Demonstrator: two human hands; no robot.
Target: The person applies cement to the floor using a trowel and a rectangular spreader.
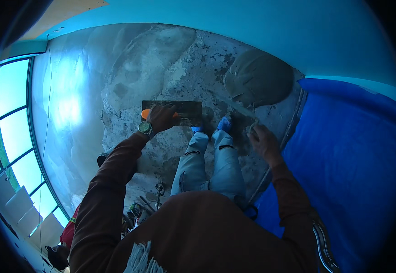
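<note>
My left hand [162, 118], with a watch on its wrist, is wrapped round the orange handle of a wide rectangular finishing trowel [190, 108]. The trowel's dark blade is flat over the patchy grey floor [168, 82], in front of my feet. My right hand [266, 142] is closed on a narrow tool with a long pale blade [235, 106], which points forward and left; its exact kind cannot be made out. Beyond that blade a round, smooth patch of wet grey mortar [261, 77] covers the floor near the far wall.
Blue sheeting [343, 154] lies on the right, past a raised edge [293, 120]. Large windows [16, 118] line the left, with a thin cord [49, 95] hanging before them. Several tools [139, 209] lie near my legs. Another person [66, 239] is at the lower left.
</note>
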